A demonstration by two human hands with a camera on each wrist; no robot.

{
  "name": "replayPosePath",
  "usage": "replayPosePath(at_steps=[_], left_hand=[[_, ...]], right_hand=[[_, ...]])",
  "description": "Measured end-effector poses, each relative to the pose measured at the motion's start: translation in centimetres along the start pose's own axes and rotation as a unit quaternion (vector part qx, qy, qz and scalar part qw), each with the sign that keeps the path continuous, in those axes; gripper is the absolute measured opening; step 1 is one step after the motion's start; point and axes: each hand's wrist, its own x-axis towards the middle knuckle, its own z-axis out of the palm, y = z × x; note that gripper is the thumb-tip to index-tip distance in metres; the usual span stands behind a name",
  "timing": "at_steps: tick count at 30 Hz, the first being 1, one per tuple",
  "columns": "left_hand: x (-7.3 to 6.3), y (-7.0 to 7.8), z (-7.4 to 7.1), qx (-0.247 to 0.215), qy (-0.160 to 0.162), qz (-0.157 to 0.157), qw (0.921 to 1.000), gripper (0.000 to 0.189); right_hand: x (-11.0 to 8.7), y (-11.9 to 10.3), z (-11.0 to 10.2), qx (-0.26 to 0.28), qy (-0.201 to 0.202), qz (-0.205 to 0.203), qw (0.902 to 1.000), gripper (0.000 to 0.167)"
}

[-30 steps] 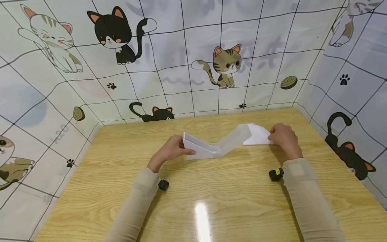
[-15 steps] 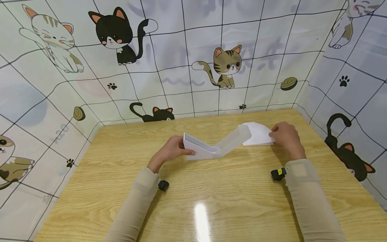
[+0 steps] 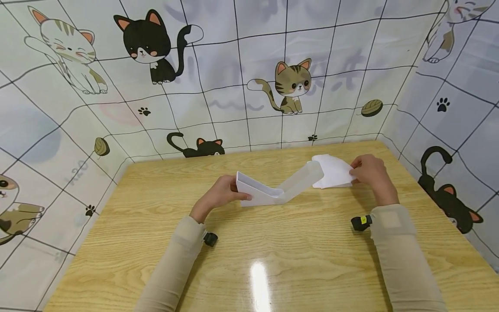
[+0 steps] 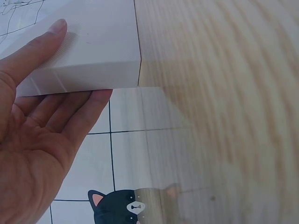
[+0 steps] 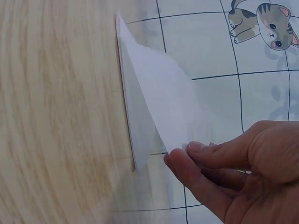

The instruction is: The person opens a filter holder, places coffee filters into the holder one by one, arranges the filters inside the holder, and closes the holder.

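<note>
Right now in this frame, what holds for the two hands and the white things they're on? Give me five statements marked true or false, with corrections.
1. The left hand grips the white container. True.
2. In the head view, the white sheet is left of the white container. False: it is to the right.
3. The right hand pinches the white sheet. True.
4. Both hands hold the same thing. False: each holds a different one.
5. The table has a wood-grain surface. True.
</note>
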Motion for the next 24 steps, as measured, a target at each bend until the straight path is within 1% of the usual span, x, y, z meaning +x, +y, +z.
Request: replayPosePath(at_steps=[4, 15, 18, 24], left_hand=[[-0.1, 0.1, 0.0, -0.001, 0.001, -0.003, 1.0000, 0.037], [-0.2, 0.0, -0.1, 0.003, 0.000, -0.004, 1.0000, 0.037], [-0.2, 0.0, -0.1, 0.004, 0.000, -0.001, 1.0000, 0.036], [0.0, -0.2, -0.1, 0.005, -0.001, 0.005, 1.0000, 0.036]], right_hand=[[0.0, -0.1, -0.1, 0.021, -0.004, 0.002, 0.9998, 0.028], [-0.2, -0.3, -0.8, 0.017, -0.009, -0.008, 0.9998, 0.034], [-0.3, -0.5, -1.0, 0.018, -0.004, -0.011, 0.9998, 0.032], [-0.6, -1.2, -1.4, 0.011, 0.019, -0.021, 0.9995, 0.027]])
